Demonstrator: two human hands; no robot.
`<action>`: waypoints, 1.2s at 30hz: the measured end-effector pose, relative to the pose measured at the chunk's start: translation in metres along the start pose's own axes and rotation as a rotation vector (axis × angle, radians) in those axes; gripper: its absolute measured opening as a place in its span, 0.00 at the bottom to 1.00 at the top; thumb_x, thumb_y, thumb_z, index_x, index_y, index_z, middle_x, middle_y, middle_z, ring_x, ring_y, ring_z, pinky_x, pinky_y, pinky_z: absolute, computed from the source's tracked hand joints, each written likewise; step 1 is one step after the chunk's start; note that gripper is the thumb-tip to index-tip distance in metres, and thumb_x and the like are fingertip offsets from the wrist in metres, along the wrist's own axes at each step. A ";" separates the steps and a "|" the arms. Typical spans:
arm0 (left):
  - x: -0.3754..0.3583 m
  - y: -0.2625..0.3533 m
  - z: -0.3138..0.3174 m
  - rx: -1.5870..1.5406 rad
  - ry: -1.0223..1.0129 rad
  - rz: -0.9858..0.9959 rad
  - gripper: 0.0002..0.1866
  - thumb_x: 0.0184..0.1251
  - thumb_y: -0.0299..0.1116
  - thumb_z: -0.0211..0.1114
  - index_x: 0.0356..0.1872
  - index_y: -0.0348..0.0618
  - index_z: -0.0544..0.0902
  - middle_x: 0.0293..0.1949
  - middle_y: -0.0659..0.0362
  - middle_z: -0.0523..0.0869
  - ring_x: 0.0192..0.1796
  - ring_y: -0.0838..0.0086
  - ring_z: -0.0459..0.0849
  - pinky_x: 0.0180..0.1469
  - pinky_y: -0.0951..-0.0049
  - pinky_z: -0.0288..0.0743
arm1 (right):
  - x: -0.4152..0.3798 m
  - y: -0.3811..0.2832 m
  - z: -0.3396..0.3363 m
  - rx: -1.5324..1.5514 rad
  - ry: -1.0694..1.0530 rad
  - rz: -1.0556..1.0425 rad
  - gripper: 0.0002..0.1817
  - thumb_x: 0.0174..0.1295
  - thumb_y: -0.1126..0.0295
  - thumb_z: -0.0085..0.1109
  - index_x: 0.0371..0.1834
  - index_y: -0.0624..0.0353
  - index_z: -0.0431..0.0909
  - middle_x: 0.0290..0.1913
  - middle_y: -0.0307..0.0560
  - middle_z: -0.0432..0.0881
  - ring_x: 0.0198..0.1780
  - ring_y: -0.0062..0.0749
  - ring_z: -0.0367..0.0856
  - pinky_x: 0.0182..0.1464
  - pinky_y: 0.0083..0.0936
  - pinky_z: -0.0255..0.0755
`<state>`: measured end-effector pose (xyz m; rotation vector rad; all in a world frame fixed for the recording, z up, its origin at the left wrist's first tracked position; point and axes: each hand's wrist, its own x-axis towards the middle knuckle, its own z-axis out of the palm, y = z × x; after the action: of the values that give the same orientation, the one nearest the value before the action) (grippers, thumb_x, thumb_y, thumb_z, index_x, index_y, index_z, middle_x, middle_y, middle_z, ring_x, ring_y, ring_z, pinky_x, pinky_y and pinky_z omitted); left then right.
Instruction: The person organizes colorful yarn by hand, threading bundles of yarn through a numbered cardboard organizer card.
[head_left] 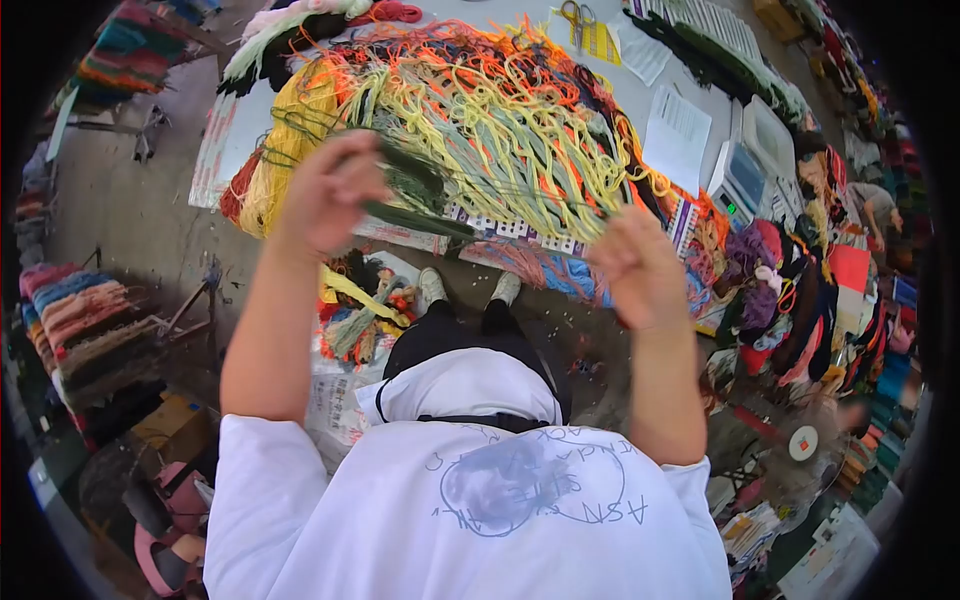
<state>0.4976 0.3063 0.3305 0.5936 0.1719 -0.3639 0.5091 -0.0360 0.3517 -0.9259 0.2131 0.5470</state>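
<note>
My left hand (338,192) is closed around a bundle of dark green yarn (412,180) above the table's near left side. Thin green strands stretch from it to the right, towards my right hand (640,262). The fingers of that hand are pinched together on the strand ends, somewhat blurred. Under both hands spreads a large heap of cut yarn (500,130), mostly pale yellow, grey-green and orange. A yellow hank (302,105) lies at the heap's left end.
Scissors (572,22), a printed sheet (678,135) and a digital scale (738,175) rest on the table (225,130). Colourful yarn piles (775,290) crowd the right side. A bag of yarn scraps (360,310) sits by my feet. Another person (875,210) bends over at far right.
</note>
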 end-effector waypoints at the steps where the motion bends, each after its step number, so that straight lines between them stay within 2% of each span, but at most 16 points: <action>1: -0.007 0.021 -0.033 -0.074 0.107 0.013 0.07 0.71 0.29 0.48 0.34 0.40 0.73 0.15 0.71 0.60 0.16 0.89 0.57 0.20 0.85 0.61 | -0.001 -0.011 -0.050 0.060 -0.038 0.053 0.08 0.65 0.71 0.50 0.27 0.54 0.68 0.18 0.29 0.61 0.18 0.16 0.61 0.29 0.17 0.64; 2: -0.015 0.046 -0.073 -0.124 0.150 0.008 0.08 0.71 0.29 0.47 0.33 0.40 0.72 0.16 0.70 0.59 0.16 0.87 0.54 0.18 0.85 0.52 | -0.010 -0.022 -0.089 0.139 0.208 0.089 0.12 0.68 0.70 0.47 0.24 0.53 0.64 0.18 0.29 0.58 0.17 0.12 0.56 0.24 0.14 0.56; 5: -0.050 0.130 -0.169 -0.079 0.444 0.102 0.09 0.70 0.27 0.47 0.28 0.42 0.68 0.16 0.68 0.59 0.16 0.84 0.54 0.17 0.82 0.50 | -0.064 -0.060 -0.274 0.333 0.345 0.143 0.11 0.71 0.71 0.39 0.28 0.55 0.65 0.17 0.29 0.57 0.15 0.14 0.52 0.17 0.14 0.47; 7: -0.062 0.181 -0.202 -0.004 0.593 0.206 0.08 0.69 0.26 0.46 0.28 0.41 0.68 0.16 0.68 0.59 0.16 0.83 0.55 0.18 0.81 0.50 | -0.125 -0.095 -0.363 0.274 0.745 0.076 0.13 0.70 0.71 0.39 0.24 0.53 0.62 0.16 0.31 0.56 0.13 0.15 0.50 0.15 0.15 0.43; 8: -0.063 0.202 -0.211 -0.003 0.641 0.242 0.08 0.69 0.25 0.45 0.28 0.40 0.68 0.16 0.68 0.59 0.16 0.82 0.54 0.18 0.81 0.50 | -0.169 -0.115 -0.427 0.365 0.737 0.050 0.12 0.68 0.73 0.43 0.24 0.52 0.62 0.16 0.29 0.55 0.13 0.14 0.50 0.15 0.15 0.43; 11: -0.053 0.251 -0.218 0.057 0.644 0.309 0.09 0.69 0.25 0.44 0.27 0.40 0.68 0.15 0.68 0.58 0.15 0.82 0.54 0.20 0.80 0.51 | -0.251 -0.170 -0.468 0.235 1.281 -0.200 0.18 0.64 0.72 0.48 0.16 0.49 0.57 0.13 0.30 0.52 0.12 0.18 0.48 0.15 0.19 0.43; 14: -0.031 0.262 -0.214 0.150 0.545 0.313 0.09 0.69 0.25 0.44 0.28 0.38 0.69 0.15 0.68 0.58 0.15 0.82 0.55 0.21 0.80 0.52 | -0.289 -0.192 -0.506 -0.039 1.327 -0.444 0.13 0.62 0.71 0.47 0.19 0.50 0.63 0.15 0.30 0.59 0.14 0.17 0.55 0.16 0.18 0.47; 15: -0.020 0.245 -0.210 0.136 0.330 0.226 0.06 0.69 0.28 0.49 0.31 0.40 0.71 0.15 0.68 0.59 0.15 0.83 0.56 0.21 0.79 0.53 | -0.251 -0.161 -0.433 -0.049 1.344 -0.419 0.13 0.62 0.71 0.47 0.19 0.50 0.63 0.15 0.30 0.59 0.14 0.17 0.55 0.16 0.18 0.47; 16: -0.001 0.196 -0.180 0.264 0.492 0.237 0.04 0.67 0.29 0.52 0.34 0.40 0.73 0.16 0.68 0.60 0.15 0.83 0.57 0.21 0.80 0.54 | -0.187 -0.144 -0.372 -0.381 1.429 -0.525 0.05 0.62 0.72 0.48 0.31 0.56 0.75 0.23 0.34 0.71 0.22 0.18 0.66 0.20 0.14 0.56; 18: 0.035 0.095 -0.150 0.454 0.594 0.155 0.10 0.63 0.33 0.60 0.43 0.42 0.78 0.18 0.70 0.66 0.16 0.85 0.59 0.22 0.82 0.56 | -0.114 -0.069 -0.331 -0.484 1.017 -0.473 0.16 0.58 0.73 0.54 0.49 0.66 0.76 0.37 0.43 0.80 0.31 0.21 0.75 0.31 0.16 0.68; 19: 0.042 0.046 -0.150 0.557 0.456 -0.009 0.11 0.63 0.35 0.61 0.45 0.43 0.80 0.22 0.71 0.69 0.18 0.86 0.61 0.23 0.83 0.57 | -0.069 -0.022 -0.303 -0.876 0.805 -0.464 0.18 0.61 0.70 0.53 0.52 0.68 0.75 0.33 0.36 0.77 0.29 0.15 0.69 0.26 0.11 0.60; 20: 0.060 -0.002 -0.166 0.574 0.493 -0.185 0.12 0.60 0.38 0.65 0.43 0.46 0.82 0.24 0.71 0.70 0.21 0.85 0.64 0.23 0.82 0.58 | -0.019 0.033 -0.257 -0.587 0.906 -0.372 0.15 0.61 0.69 0.56 0.48 0.65 0.78 0.32 0.34 0.77 0.27 0.14 0.67 0.25 0.11 0.58; 24: 0.083 -0.154 -0.184 0.903 0.679 -0.271 0.13 0.57 0.41 0.68 0.39 0.46 0.85 0.27 0.66 0.79 0.22 0.79 0.71 0.26 0.76 0.66 | 0.101 0.180 -0.166 -0.728 0.594 -0.075 0.08 0.58 0.70 0.59 0.35 0.62 0.82 0.27 0.37 0.80 0.27 0.18 0.74 0.30 0.18 0.67; 28: 0.084 -0.195 -0.215 1.321 0.783 -0.160 0.12 0.55 0.36 0.66 0.41 0.48 0.85 0.22 0.63 0.81 0.26 0.75 0.79 0.31 0.73 0.72 | 0.152 0.256 -0.131 -1.007 0.385 -0.090 0.11 0.56 0.65 0.59 0.35 0.62 0.81 0.27 0.44 0.83 0.28 0.25 0.80 0.34 0.23 0.71; 31: 0.078 -0.193 -0.211 1.615 0.650 -0.157 0.11 0.55 0.38 0.66 0.41 0.56 0.85 0.25 0.58 0.82 0.28 0.66 0.81 0.33 0.68 0.73 | 0.162 0.272 -0.126 -1.072 0.366 -0.096 0.11 0.57 0.65 0.59 0.35 0.61 0.81 0.27 0.42 0.82 0.27 0.23 0.79 0.33 0.21 0.71; 36: 0.087 -0.189 -0.238 1.874 0.456 0.078 0.11 0.57 0.38 0.66 0.40 0.51 0.85 0.28 0.58 0.84 0.30 0.66 0.82 0.34 0.71 0.74 | 0.169 0.282 -0.135 -1.046 0.357 -0.052 0.10 0.55 0.63 0.58 0.32 0.58 0.81 0.27 0.42 0.83 0.29 0.31 0.82 0.35 0.25 0.73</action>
<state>0.4926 0.2731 0.0166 2.5334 0.2082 -0.2156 0.5089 0.0498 0.0070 -2.0463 0.2199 0.4261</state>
